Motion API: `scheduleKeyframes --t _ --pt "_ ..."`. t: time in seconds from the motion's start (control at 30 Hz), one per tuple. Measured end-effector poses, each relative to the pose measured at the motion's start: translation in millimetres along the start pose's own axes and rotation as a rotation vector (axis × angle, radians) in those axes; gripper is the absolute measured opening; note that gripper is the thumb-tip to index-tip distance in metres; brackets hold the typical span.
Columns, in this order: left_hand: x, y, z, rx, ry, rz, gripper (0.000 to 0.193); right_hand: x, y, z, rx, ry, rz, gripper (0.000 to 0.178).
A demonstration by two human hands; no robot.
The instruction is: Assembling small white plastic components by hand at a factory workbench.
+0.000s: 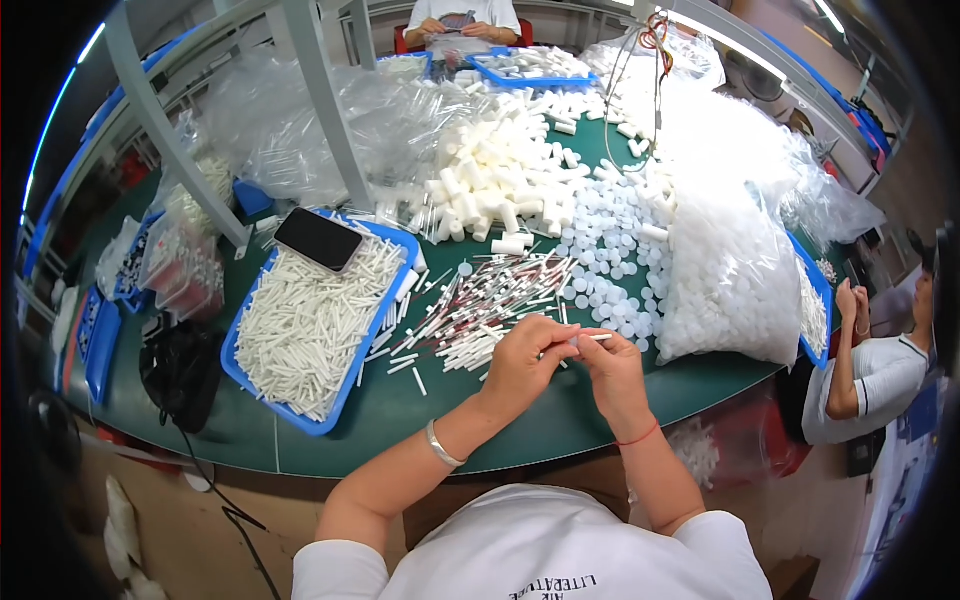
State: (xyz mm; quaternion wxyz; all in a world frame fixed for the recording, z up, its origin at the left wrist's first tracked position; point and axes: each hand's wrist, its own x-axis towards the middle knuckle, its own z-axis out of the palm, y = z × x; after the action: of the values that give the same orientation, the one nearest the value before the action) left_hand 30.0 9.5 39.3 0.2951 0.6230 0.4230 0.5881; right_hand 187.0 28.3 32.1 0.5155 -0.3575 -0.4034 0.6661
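My left hand [522,362] and my right hand [617,378] meet fingertip to fingertip above the near edge of the table. Both are closed in a pinch around a slim white stick [599,337], whose end shows at the right fingers; the rest is mostly hidden. Just beyond my left hand lies a loose heap of thin sticks [500,300], some white and some dark reddish. Beside it, past my right hand, spread many small translucent round caps [610,270]. Farther back rises a pile of thick off-white cylinders [480,175].
A blue tray [228,352] of short white sticks stands at left, with a black phone [318,240] on it. A bulging clear bag [735,280] sits at right. Grey posts [330,100] rise from the table. Co-workers sit opposite and at right [870,385].
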Motion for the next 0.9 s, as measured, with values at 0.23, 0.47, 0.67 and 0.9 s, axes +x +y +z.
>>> scheduleKeyframes --t 0.23,0.47,0.67,0.9 --pt "83 -59 -32 0.499 -0.136 0.083 0.030 14 -31 10 -0.003 0.070 -0.055 0.013" --pt "116 -115 -50 1.094 -0.240 0.036 0.020 17 -23 -9 -0.059 0.080 -0.074 0.017" --pt "113 -75 -60 0.871 -0.153 -0.039 0.026 20 -15 -19 -0.137 0.093 -0.149 0.019" --pt "52 -21 -49 0.436 -0.095 0.062 0.031 23 -9 4 -0.433 -0.052 -0.272 0.019"
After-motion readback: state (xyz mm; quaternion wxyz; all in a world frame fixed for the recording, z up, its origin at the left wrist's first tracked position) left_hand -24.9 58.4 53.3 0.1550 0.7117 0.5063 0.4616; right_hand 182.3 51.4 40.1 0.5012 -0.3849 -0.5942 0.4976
